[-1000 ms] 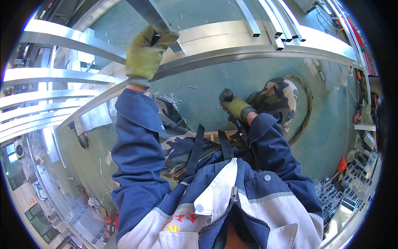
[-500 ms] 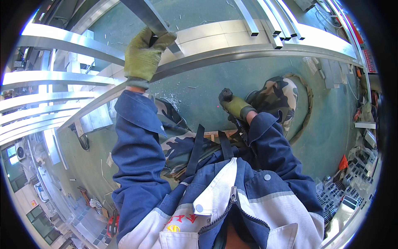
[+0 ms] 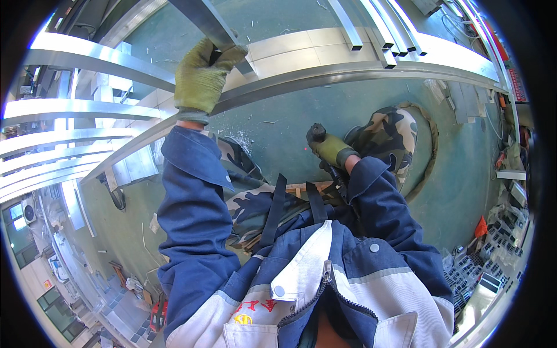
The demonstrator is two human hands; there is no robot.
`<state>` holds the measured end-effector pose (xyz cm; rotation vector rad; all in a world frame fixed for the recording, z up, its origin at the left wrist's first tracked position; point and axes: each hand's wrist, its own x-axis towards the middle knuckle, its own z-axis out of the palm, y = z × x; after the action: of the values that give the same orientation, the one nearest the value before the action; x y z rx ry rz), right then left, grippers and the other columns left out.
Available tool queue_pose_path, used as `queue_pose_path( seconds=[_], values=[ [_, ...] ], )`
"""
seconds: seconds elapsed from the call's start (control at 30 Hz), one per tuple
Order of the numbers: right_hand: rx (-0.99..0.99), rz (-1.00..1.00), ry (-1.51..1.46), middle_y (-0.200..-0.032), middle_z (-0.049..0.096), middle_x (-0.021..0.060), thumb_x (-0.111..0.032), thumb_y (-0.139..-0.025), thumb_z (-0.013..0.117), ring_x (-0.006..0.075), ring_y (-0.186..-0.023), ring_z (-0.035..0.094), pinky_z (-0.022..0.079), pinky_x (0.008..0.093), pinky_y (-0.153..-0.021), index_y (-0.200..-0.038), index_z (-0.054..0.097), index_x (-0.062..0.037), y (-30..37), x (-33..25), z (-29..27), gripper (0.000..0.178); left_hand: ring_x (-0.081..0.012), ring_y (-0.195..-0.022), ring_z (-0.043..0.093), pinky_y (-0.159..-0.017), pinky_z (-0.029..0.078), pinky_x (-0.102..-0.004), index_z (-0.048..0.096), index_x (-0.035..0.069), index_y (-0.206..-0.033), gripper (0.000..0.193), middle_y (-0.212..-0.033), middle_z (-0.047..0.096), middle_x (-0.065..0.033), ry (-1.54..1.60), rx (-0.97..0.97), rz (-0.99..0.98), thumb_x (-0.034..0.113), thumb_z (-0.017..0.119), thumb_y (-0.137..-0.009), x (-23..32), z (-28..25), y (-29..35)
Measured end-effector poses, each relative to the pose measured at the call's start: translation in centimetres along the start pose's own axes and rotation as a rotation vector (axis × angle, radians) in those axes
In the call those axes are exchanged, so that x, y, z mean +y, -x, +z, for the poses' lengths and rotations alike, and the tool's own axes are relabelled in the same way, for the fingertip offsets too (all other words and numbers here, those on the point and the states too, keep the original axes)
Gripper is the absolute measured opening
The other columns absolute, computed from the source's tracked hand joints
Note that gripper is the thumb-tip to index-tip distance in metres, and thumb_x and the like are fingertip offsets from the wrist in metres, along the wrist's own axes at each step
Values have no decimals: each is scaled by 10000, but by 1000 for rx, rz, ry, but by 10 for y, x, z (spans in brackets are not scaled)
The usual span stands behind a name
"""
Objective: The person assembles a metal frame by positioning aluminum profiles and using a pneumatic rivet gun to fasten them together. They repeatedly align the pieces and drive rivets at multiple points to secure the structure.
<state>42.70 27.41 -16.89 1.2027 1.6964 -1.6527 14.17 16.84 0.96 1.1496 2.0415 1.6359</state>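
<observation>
a silvery metal bar point(image 3: 204, 22), smooth and straight-edged, slants to the long rail point(image 3: 325, 77), the gloved left hand point(image 3: 201, 78) curling its fingers around its near end. the gloved right hand point(image 3: 333, 151) grasps a dark tool point(image 3: 316, 133); green floor point(image 3: 275, 107) spreads between tool and rail.

Between your left hand point(image 3: 200, 81) and right hand point(image 3: 332, 149), you have room to pass above the green floor point(image 3: 278, 104). Ahead, the long metal rail point(image 3: 348, 74) bars your way (shiny slats point(image 3: 81, 109) crowd the left side too), and your camouflage-covered knee point(image 3: 387, 136) stands just beside your right hand, narrowing that side.
</observation>
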Motion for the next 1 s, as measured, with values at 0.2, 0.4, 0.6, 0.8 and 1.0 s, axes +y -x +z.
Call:
queue_pose_path(
  seconds=[0.2, 0.4, 0.6, 0.8, 1.0],
  values=[
    [-3, -27, -35, -1063, 710, 164, -319, -952, 600, 298, -737, 748, 577, 425, -686, -1350, 590, -8, -5, 5, 0, 505, -121, -863, 693, -799, 540, -253, 774, 116, -1173, 298, -997, 789, -29, -61, -16, -17, 215, 834, -898, 0, -1, -2],
    [-1, -40, -23, -1049, 708, 162, -317, -956, 602, 295, -724, 743, 572, 423, -664, -1344, 591, 0, -5, 5, 1, 502, -124, -835, 680, -804, 540, -264, 782, 117, -1142, 284, -960, 784, -25, -50, 3, 16, 263, 833, -904, -2, 0, -1],
    [1, -40, -18, -1034, 713, 163, -323, -960, 597, 287, -711, 740, 570, 422, -653, -1349, 590, -2, -5, 6, 0, 504, -125, -839, 683, -812, 540, -269, 782, 111, -1124, 292, -956, 784, -26, -69, -6, 36, 287, 838, -898, -2, -1, -2],
    [2, -11, -14, -1052, 721, 168, -324, -961, 585, 288, -724, 747, 574, 423, -664, -1352, 593, -14, 1, 0, 0, 499, -103, -853, 673, -811, 527, -255, 777, 113, -1145, 287, -965, 781, -17, -52, -7, -24, 241, 840, -896, 1, 0, -2],
    [8, -9, 4, -1030, 726, 164, -326, -952, 581, 283, -725, 750, 576, 422, -685, -1330, 611, -13, 0, 1, 0, 492, -104, -880, 681, -829, 529, -241, 770, 129, -1179, 301, -997, 781, -21, 51, -11, -47, 187, 842, -892, 2, 1, -1]
  ],
)
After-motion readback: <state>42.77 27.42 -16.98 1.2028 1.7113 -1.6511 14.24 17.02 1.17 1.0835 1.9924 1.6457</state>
